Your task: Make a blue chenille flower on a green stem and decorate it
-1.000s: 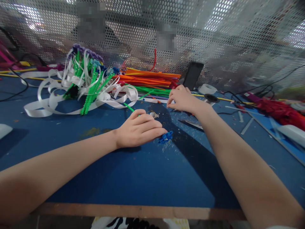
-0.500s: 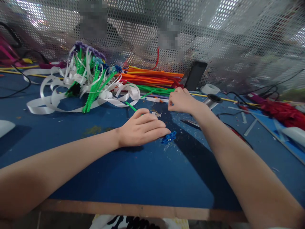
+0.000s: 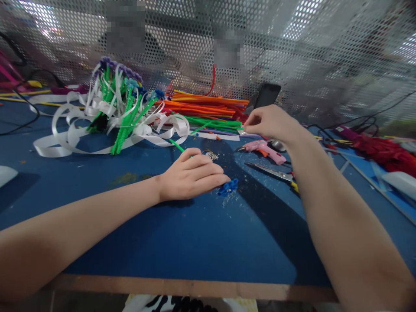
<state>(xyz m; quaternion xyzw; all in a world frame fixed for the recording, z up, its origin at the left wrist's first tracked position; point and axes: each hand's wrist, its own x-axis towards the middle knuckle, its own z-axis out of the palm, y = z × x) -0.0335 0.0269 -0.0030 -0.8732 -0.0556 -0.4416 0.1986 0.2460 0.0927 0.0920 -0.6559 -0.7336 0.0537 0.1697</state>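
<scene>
My left hand rests on the blue table top, fingers curled over a green pipe-cleaner stem whose small blue flower head sticks out past my fingertips. My right hand is raised above the table near the pile of orange and green pipe cleaners, thumb and fingers pinched on a green strand. A pink glue gun and scissors lie below that hand.
A bundle of green stems with purple and blue flower heads tangled in white ribbon lies at the back left. A dark phone leans on the perforated metal screen. Red material and cables lie at the right.
My right hand has lifted off the table and moved a little right, uncovering the pink glue gun and scissors. My left hand has stayed put on the stem.
</scene>
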